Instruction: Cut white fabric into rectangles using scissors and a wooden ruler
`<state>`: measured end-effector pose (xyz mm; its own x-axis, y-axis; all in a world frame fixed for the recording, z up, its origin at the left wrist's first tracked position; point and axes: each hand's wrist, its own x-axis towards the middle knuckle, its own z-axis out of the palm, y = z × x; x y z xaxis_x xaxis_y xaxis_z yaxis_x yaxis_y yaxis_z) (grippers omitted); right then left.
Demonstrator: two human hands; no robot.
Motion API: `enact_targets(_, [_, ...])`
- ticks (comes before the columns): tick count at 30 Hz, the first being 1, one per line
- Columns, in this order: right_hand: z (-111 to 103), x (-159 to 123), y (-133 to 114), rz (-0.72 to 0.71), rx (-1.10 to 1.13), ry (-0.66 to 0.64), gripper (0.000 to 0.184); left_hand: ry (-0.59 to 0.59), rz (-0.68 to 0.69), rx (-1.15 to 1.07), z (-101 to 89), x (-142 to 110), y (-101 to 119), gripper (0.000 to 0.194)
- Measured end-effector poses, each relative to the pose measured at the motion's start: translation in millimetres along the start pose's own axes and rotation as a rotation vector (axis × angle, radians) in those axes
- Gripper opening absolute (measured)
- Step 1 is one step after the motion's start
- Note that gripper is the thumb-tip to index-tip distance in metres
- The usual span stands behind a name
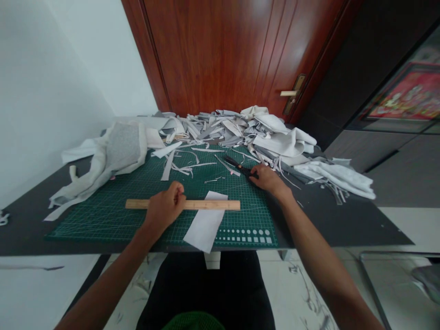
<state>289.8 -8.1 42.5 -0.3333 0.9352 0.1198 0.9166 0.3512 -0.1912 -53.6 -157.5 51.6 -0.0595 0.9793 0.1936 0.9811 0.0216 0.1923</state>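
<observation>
While the left hand (165, 206) pushes down on a wooden ruler (209, 205), its fingers are curled up and pressed together on top. The ruler lies flat across a white strip (202, 229), and one end of the strip hangs past the near edge of a green cutting mat (103, 220). The right hand (268, 178) is on the far side of the mat. Its fingers touch the handles of some black scissors (237, 166), but I cannot tell if they are holding tight. The scissors lie on the mat with their tips pointing away to the left. The mat sits on a dark desk (343, 224). Past the mat is a big pile of gray and white scraps (220, 130), with a heap of pale cloth (120, 146) on the left. Behind it all is a brown door (223, 55).
</observation>
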Motion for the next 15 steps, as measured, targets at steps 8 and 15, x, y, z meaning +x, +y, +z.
enact_targets(8, [-5.3,-3.4,-3.9,0.231,-0.068,-0.028,0.040,0.019,-0.144,0.132,-21.4,17.9,-46.5,0.027])
enact_targets(15, [-16.3,-7.6,-8.7,0.260,-0.158,-0.115,0.040,0.096,-0.169,0.170,-40.1,39.0,-80.3,0.035])
